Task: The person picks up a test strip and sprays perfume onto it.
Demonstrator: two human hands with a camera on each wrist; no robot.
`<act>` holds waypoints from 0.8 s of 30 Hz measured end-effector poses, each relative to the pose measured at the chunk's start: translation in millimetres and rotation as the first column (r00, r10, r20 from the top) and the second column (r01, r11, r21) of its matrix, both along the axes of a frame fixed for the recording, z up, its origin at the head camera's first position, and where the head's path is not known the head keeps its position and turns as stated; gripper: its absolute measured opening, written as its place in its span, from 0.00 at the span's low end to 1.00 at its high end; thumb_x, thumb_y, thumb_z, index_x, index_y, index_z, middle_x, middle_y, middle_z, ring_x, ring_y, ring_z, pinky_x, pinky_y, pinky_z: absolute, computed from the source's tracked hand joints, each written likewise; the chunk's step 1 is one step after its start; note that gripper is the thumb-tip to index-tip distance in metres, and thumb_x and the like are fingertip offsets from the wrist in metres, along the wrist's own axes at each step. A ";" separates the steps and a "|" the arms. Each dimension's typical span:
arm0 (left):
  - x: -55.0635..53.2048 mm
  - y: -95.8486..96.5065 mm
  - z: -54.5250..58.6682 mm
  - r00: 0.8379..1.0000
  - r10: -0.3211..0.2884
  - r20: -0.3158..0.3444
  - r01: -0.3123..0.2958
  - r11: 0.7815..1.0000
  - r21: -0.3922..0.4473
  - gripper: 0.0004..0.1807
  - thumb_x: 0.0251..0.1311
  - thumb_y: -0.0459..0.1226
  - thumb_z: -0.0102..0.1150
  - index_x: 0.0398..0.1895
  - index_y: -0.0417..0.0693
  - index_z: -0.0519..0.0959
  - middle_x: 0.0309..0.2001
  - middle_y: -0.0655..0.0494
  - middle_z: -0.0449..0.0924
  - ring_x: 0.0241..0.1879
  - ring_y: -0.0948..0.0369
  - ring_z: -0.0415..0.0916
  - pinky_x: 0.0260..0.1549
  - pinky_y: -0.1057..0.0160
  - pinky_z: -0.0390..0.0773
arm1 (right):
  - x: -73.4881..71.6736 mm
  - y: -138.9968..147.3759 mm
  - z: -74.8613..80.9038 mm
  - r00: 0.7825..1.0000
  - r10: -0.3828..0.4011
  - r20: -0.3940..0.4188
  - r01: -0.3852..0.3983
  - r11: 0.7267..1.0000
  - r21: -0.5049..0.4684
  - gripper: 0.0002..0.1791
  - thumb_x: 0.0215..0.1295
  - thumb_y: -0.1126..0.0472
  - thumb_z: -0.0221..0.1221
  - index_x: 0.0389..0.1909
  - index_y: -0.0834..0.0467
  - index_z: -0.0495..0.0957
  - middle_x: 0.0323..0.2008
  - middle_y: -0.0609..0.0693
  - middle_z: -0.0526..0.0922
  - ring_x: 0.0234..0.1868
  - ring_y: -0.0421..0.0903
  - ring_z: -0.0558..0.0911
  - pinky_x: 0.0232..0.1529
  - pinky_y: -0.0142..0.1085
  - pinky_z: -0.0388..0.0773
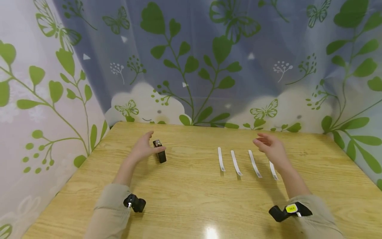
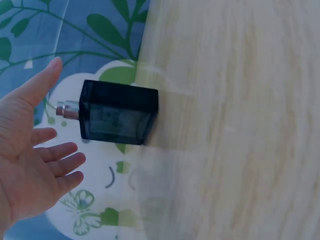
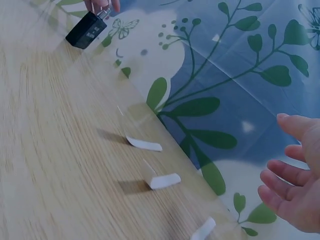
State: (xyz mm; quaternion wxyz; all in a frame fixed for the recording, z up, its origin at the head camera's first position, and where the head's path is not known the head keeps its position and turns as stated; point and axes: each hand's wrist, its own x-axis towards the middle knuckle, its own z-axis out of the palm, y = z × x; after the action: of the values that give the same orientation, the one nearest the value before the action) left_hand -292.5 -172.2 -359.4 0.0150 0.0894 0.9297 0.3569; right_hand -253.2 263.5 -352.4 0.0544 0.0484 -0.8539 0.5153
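Note:
A dark, square-sided glass perfume bottle [image 1: 161,156] with a bare silver spray nozzle stands upright on the left half of the table. Around its top, my left hand [image 1: 141,150] is spread with the thumb out; the left wrist view shows a gap between that hand [image 2: 30,165] and the bottle [image 2: 120,112]. Several narrow white paper strips [image 1: 236,162] lie in a row to the right, their ends curving up. Over the rightmost strip [image 1: 273,170], partly hiding it, hovers my right hand [image 1: 274,152], fingers loosely bent and holding nothing.
The wooden table [image 1: 185,189] meets a blue curtain [image 1: 191,66] printed with green leaves and butterflies at its back edge. A pale leaf-printed curtain [image 1: 35,109] borders the left side. A small black camera [image 1: 135,203] is strapped to the left wrist.

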 end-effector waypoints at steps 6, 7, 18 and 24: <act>-1.0 -1.7 -7.9 0.996 0.007 0.084 -0.005 1.000 -0.018 0.57 0.49 0.57 0.65 0.72 0.37 0.44 0.68 0.33 0.51 0.64 0.39 0.53 0.58 0.42 0.60 | -7.5 -16.1 -1.0 0.999 0.029 0.020 -0.028 0.997 -0.078 0.35 0.68 0.49 0.52 0.67 0.66 0.58 0.58 0.66 0.68 0.57 0.57 0.70 0.54 0.44 0.72; -1.4 -1.5 -9.1 0.996 0.007 0.092 -0.006 1.000 -0.017 0.58 0.49 0.57 0.65 0.72 0.37 0.44 0.67 0.33 0.51 0.64 0.39 0.53 0.58 0.42 0.60 | -9.0 -18.5 -1.4 0.999 0.034 0.024 -0.032 0.995 -0.096 0.34 0.68 0.50 0.53 0.66 0.67 0.59 0.58 0.66 0.68 0.57 0.57 0.70 0.53 0.43 0.72; -6.7 2.2 -15.4 0.992 0.022 0.121 -0.023 1.000 0.006 0.52 0.54 0.49 0.64 0.71 0.37 0.45 0.67 0.31 0.52 0.64 0.38 0.54 0.58 0.42 0.60 | -24.9 -46.4 -16.8 0.986 0.114 0.125 -0.080 0.966 -0.247 0.31 0.67 0.54 0.55 0.64 0.67 0.61 0.59 0.64 0.67 0.58 0.58 0.70 0.56 0.46 0.70; -6.6 5.6 -18.0 0.991 0.026 0.135 -0.030 0.999 0.026 0.51 0.54 0.46 0.65 0.71 0.34 0.46 0.66 0.31 0.52 0.63 0.38 0.54 0.58 0.42 0.60 | -31.4 -60.0 -28.6 0.979 0.138 0.153 -0.086 0.949 -0.303 0.30 0.67 0.56 0.55 0.64 0.68 0.61 0.58 0.65 0.68 0.58 0.60 0.69 0.57 0.48 0.68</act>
State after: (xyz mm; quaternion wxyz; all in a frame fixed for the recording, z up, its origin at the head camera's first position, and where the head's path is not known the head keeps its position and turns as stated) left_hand -299.1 -166.6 -377.3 0.0713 0.0522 0.9227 0.3754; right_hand -284.5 203.5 -381.1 -0.0424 0.0436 -0.7650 0.6411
